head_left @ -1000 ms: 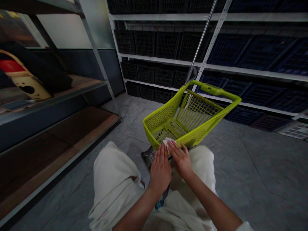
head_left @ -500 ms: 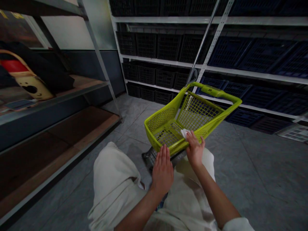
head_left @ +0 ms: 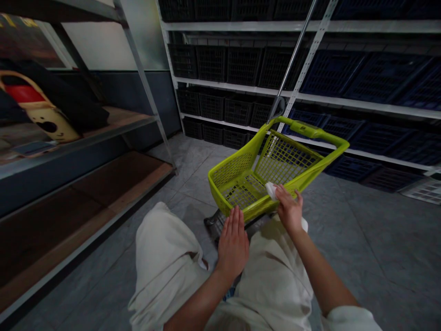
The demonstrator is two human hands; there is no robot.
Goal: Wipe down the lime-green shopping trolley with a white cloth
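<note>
- At the far left, a yellow and red object (head_left: 41,112) is lying on a wooden shelf (head_left: 117,117) of a metal rack; I cannot tell exactly what this object is.
- Below it, the person's cream trousers (head_left: 161,262) are covering the knees, and a grey tile floor (head_left: 379,239) is spreading around them.
- The left hand (head_left: 233,246) is standing flat, with the fingers pointing up, close to the near end of the basket; its grip is open and is holding nothing.
- In the middle, a lime-green rolling shopping basket (head_left: 282,158) is standing on a metal wheel base (head_left: 213,222); its long axis is running away from the person toward the upper right, to its green handle (head_left: 313,133).
- A white cloth (head_left: 271,190) is sitting at the basket's right rim.
- The right hand (head_left: 288,209) is the nearer hand to the cloth; its grip is closed on the cloth, and the cloth is lying just left of the fingers.
- Behind, black plastic crates (head_left: 241,71) and dark blue plastic crates (head_left: 382,76) are filling white shelves (head_left: 344,103).
</note>
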